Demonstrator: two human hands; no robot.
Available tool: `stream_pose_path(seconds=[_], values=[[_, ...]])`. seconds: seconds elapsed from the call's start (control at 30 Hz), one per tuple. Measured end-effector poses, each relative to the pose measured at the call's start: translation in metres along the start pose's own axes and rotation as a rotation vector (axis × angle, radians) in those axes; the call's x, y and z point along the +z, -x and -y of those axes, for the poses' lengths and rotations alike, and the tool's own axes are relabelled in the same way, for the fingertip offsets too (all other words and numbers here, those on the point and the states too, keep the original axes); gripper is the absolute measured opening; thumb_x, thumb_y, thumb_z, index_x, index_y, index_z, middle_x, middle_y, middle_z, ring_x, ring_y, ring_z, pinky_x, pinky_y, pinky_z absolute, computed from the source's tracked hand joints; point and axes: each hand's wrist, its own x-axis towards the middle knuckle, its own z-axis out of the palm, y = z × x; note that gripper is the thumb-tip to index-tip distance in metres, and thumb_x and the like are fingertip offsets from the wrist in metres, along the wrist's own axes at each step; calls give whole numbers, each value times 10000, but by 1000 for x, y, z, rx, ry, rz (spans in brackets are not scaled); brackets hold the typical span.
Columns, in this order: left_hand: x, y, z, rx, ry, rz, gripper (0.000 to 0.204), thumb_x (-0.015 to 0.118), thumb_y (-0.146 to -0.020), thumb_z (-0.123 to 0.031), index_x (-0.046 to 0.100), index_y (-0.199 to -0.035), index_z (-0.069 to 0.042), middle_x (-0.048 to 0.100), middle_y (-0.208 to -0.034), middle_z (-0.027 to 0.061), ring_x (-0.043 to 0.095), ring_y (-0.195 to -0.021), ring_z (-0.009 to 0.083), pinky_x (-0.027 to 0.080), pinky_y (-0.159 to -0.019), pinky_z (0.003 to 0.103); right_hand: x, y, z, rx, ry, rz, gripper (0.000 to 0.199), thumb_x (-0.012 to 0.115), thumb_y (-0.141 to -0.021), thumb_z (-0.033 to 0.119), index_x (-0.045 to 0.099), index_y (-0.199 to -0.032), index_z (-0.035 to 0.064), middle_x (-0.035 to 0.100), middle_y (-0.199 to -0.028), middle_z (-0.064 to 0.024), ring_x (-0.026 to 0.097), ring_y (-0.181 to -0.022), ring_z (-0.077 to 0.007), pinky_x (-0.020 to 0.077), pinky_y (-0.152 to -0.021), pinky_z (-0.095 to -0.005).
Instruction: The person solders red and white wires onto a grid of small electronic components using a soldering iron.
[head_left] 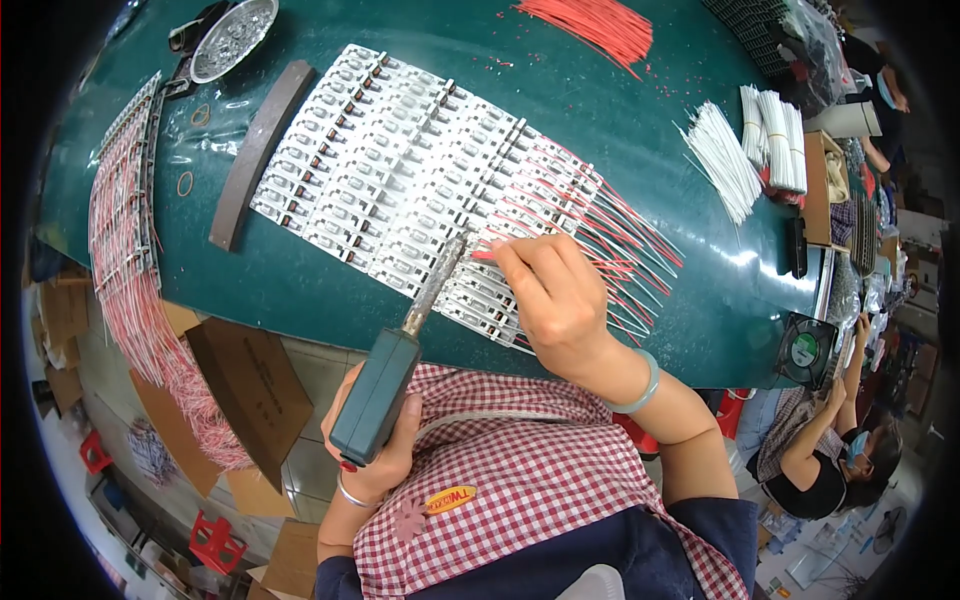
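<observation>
My left hand (397, 447) is wrapped round the dark green body of a soldering gun (372, 392). Its long, crusted metal barrel points up and away, with the tip at a white circuit board panel (405, 150) made of rows of small modules. Close beside that tip, my right hand (562, 300) pinches a short red wire (483, 255) against the panel. Red and white wires (625, 255) stick out to the right from the panel's right-hand modules. My fingers partly cover the modules beneath them.
A dark bar (258, 160) lies along the panel's left side. Farther left, a wired panel strip (125, 200) hangs over the table edge. A metal bowl (235, 40), loose red wires (595, 25), white wire bundles (725, 165) and a small fan (806, 346) surround the work. Another person (830, 460) sits at right.
</observation>
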Motion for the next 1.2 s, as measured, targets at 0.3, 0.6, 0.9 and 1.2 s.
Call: stream_pose_path(seconds=[0.3, 0.6, 0.9, 1.2], values=[[1, -2, 0, 61, -70, 44, 264, 776, -823, -35, 720, -1060, 68, 725, -1046, 212, 744, -892, 315, 583, -767, 353, 1, 0, 1, -6, 29, 37, 414, 668, -653, -33, 715, -1062, -71, 675, -941, -115, 625, -801, -256, 525, -622, -347], [3, -2, 3, 105, -100, 62, 230, 772, -801, -8, 720, -1014, 60, 702, -950, 182, 708, -784, 288, 555, -676, 348, 0, 2, -2, -51, 58, 81, 356, 679, -717, 24, 697, -1047, -109, 646, -966, -131, 597, -840, -245, 523, -669, -331], [1, -1, 6, 238, -83, -41, 235, 769, -839, -20, 708, -1052, 59, 684, -933, 173, 678, -730, 267, 538, -643, 333, 0, -1, 0, -6, 60, 58, 386, 667, -676, -16, 717, -1054, -78, 668, -946, -122, 630, -814, -261, 540, -649, -348], [0, 7, 12, 183, -68, -29, 240, 769, -834, -11, 704, -1048, 76, 700, -958, 188, 705, -773, 279, 554, -661, 329, -2, 1, 6, -12, 7, 2, 425, 657, -661, -45, 731, -1079, -68, 688, -954, -116, 631, -802, -252, 529, -642, -354]])
